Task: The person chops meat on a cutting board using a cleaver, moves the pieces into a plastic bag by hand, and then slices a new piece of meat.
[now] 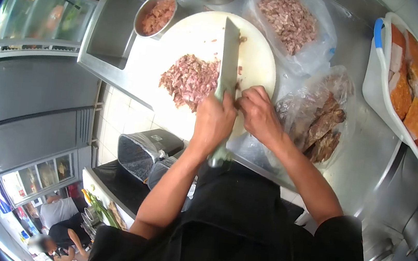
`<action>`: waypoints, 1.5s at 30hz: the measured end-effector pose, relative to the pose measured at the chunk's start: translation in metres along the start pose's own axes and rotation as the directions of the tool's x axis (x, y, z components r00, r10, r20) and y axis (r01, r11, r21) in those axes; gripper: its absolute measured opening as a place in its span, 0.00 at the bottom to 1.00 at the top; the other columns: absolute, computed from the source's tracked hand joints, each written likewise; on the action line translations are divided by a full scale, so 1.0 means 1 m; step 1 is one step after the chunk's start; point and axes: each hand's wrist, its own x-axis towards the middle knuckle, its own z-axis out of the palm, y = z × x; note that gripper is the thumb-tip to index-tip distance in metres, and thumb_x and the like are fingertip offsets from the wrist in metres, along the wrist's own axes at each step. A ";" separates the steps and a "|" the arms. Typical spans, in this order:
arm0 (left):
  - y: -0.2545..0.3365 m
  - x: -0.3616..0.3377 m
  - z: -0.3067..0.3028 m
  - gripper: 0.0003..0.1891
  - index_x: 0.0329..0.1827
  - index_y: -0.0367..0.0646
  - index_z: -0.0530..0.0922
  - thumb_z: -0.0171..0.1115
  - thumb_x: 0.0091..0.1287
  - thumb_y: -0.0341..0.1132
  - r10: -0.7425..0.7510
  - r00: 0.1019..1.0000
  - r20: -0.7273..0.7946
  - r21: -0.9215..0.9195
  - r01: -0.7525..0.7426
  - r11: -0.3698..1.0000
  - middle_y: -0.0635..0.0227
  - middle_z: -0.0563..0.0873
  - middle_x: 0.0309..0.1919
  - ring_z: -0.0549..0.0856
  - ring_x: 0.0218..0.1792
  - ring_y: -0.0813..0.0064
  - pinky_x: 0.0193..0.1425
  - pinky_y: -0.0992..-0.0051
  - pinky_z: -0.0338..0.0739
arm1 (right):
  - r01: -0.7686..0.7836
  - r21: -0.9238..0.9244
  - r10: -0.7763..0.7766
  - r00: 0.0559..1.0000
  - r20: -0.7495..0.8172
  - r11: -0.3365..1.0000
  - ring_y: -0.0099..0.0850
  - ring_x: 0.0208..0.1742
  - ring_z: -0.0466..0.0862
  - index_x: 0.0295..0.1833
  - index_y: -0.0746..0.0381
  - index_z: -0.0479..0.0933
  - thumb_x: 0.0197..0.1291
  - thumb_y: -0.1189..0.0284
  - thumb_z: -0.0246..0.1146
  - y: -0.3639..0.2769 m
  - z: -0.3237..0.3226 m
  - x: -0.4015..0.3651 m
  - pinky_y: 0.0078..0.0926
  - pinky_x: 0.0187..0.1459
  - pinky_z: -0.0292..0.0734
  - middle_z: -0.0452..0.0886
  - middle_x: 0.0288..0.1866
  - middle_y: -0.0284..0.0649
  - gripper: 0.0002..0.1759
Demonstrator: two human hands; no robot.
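Note:
My left hand (214, 119) is wrapped around the pale green handle of a cleaver (230, 55). Its broad blade stands edge-down over a round white cutting board (261, 53). Just right of the blade, my right hand (260, 113) has its fingers curled at the board's edge; whatever they pinch is hidden. A heap of diced pink meat (189, 80) lies left of the blade, and a few small dark scraps sit right of it. Beside my right hand, a clear plastic bag (347, 85) contains dark brown meat pieces (324, 126).
Behind the board, another bag holds diced meat (288, 20). A metal container of minced meat (158, 15) stands at the board's left, near a sink (108, 40). A white basket (372, 98) of browned slabs stands right. Another person (59, 222) is at lower left.

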 end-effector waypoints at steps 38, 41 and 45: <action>-0.161 0.050 -0.172 0.11 0.39 0.39 0.78 0.65 0.67 0.38 0.363 0.919 -0.156 0.441 -0.264 0.858 0.49 0.86 0.21 0.87 0.27 0.43 0.35 0.51 0.82 | -0.246 -0.003 0.245 0.964 0.106 0.969 0.50 0.58 0.81 0.53 0.66 0.84 0.69 0.72 0.60 -0.005 0.058 0.087 0.44 0.64 0.73 0.85 0.53 0.54 0.13; -0.181 0.062 -0.155 0.11 0.40 0.41 0.77 0.67 0.64 0.39 0.454 0.884 -0.109 0.580 -0.315 0.751 0.48 0.85 0.20 0.87 0.24 0.46 0.30 0.50 0.82 | -0.187 0.018 0.188 0.982 -0.027 0.982 0.48 0.59 0.80 0.56 0.62 0.84 0.66 0.66 0.66 -0.016 0.050 0.075 0.43 0.64 0.72 0.83 0.56 0.51 0.16; -0.176 0.053 -0.122 0.12 0.42 0.42 0.79 0.67 0.63 0.40 0.537 0.843 -0.038 0.563 -0.426 0.708 0.47 0.84 0.19 0.85 0.20 0.47 0.26 0.51 0.81 | -0.164 -0.256 0.155 0.986 -0.052 0.953 0.57 0.74 0.66 0.73 0.56 0.74 0.49 0.43 0.77 -0.038 0.038 0.054 0.52 0.73 0.63 0.69 0.72 0.55 0.49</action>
